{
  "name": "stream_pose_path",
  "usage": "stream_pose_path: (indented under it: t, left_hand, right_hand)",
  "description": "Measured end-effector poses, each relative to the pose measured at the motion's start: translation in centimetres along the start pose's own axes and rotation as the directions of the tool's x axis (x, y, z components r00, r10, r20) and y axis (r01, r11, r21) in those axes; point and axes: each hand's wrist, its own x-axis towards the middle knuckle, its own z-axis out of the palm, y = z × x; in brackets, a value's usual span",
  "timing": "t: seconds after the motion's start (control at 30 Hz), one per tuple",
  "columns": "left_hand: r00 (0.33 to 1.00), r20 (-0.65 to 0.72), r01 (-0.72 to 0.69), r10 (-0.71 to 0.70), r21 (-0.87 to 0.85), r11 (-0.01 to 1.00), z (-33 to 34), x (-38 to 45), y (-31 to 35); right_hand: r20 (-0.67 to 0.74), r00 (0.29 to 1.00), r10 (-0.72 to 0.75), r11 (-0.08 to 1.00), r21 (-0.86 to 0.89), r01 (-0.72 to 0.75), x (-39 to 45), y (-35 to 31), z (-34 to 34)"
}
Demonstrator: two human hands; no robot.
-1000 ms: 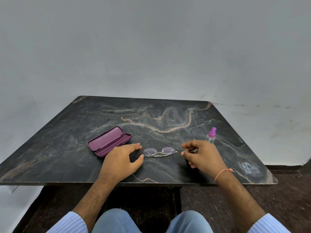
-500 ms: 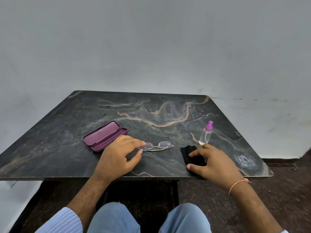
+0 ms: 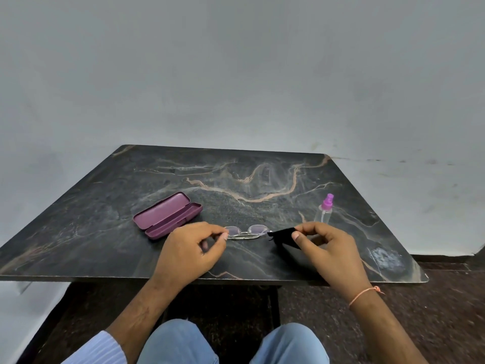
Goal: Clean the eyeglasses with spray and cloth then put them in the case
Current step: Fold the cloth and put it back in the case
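Observation:
Folded thin-rimmed eyeglasses [image 3: 248,232] lie on the dark marble table [image 3: 105,206], near its front edge. My left hand [image 3: 193,249] pinches their left end between thumb and fingers. My right hand [image 3: 326,248] holds a small black cloth [image 3: 284,236] lifted off the table, and the cloth's tip touches the right end of the glasses. A purple glasses case [image 3: 168,215] lies open to the left of the glasses. A small clear spray bottle [image 3: 325,210] with a pink nozzle stands upright behind my right hand.
The table stands against a plain grey wall [image 3: 236,74]. A pale scuffed patch [image 3: 384,258] marks the table's front right corner. My knees in blue jeans [image 3: 183,342] are below the front edge, over a dark floor.
My right hand has picked the black cloth up off the table and brought it left to the glasses. My left hand has closed its fingers on the left end of the glasses.

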Motion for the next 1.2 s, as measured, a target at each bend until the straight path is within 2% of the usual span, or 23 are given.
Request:
stream_pose_path:
  t: [0.03,0.07,0.1,0.17,0.23,0.3,0.37,0.43,0.5,0.67,0.83,0.93,1.03,1.2]
  left_hand:
    - [0.98,0.078,0.185,-0.182,-0.046,0.982,0.0,0.1,1.0]
    - [0.914,0.201,0.376,-0.352,-0.095,0.922,-0.1,0.2,2.1]
    - [0.816,0.343,0.537,-0.465,-0.152,0.83,-0.2,0.3,3.3]
    - [0.628,0.584,0.746,-0.514,-0.264,0.611,-0.7,0.3,5.6]
    - [0.52,0.712,0.845,-0.472,-0.347,0.408,-1.2,-0.2,6.7]
    - [0.488,0.759,0.873,-0.43,-0.433,0.225,-1.4,-0.8,6.9]
    - [0.508,0.759,0.845,-0.408,-0.531,0.064,-1.6,-1.3,6.5]
    - [0.551,0.726,0.782,-0.411,-0.621,-0.048,-2.0,-1.6,6.0]
    - [0.583,0.687,0.72,-0.433,-0.684,-0.117,-2.5,-1.8,5.5]
    - [0.608,0.602,0.633,-0.517,-0.761,-0.142,-3.6,-2.0,4.7]
    - [0.636,0.521,0.614,-0.57,-0.789,-0.035,-3.8,-2.3,4.3]
    - [0.624,0.472,0.622,-0.623,-0.782,0.03,-3.6,-2.5,4.1]
    - [0.628,0.432,0.628,-0.647,-0.772,0.095,-3.5,-2.7,4.1]
    - [0.63,0.372,0.637,-0.681,-0.75,0.179,-3.6,-2.9,3.9]
  right_hand:
    - [0.018,1.0,-0.002,0.998,0.068,0.001,0.0,-0.6,0.2]
    - [0.033,0.999,-0.016,0.993,0.119,0.012,-0.1,-1.1,0.5]
    - [0.043,0.998,-0.034,0.987,0.156,0.027,-0.1,-1.6,1.0]
    - [0.046,0.997,-0.068,0.977,0.204,0.057,-0.3,-2.6,2.1]
    - [0.049,0.995,-0.088,0.963,0.26,0.072,-0.6,-3.4,3.4]
    - [0.057,0.991,-0.121,0.945,0.311,0.097,-0.9,-4.3,4.6]
    - [0.074,0.982,-0.174,0.925,0.353,0.137,-1.2,-5.1,5.6]
    - [0.105,0.969,-0.222,0.902,0.399,0.163,-1.5,-5.7,6.3]
    - [0.142,0.955,-0.262,0.884,0.432,0.179,-1.7,-6.1,6.8]
    - [0.206,0.903,-0.377,0.879,0.386,0.279,-1.1,-6.1,7.4]
    - [0.284,0.831,-0.478,0.874,0.249,0.417,-0.5,-6.3,7.9]
    - [0.32,0.809,-0.493,0.862,0.054,0.504,-0.7,-6.9,8.1]
    - [0.303,0.786,-0.539,0.78,-0.174,0.602,-1.4,-7.9,8.6]
    - [0.246,0.778,-0.578,0.705,-0.331,0.628,-2.0,-9.0,10.2]
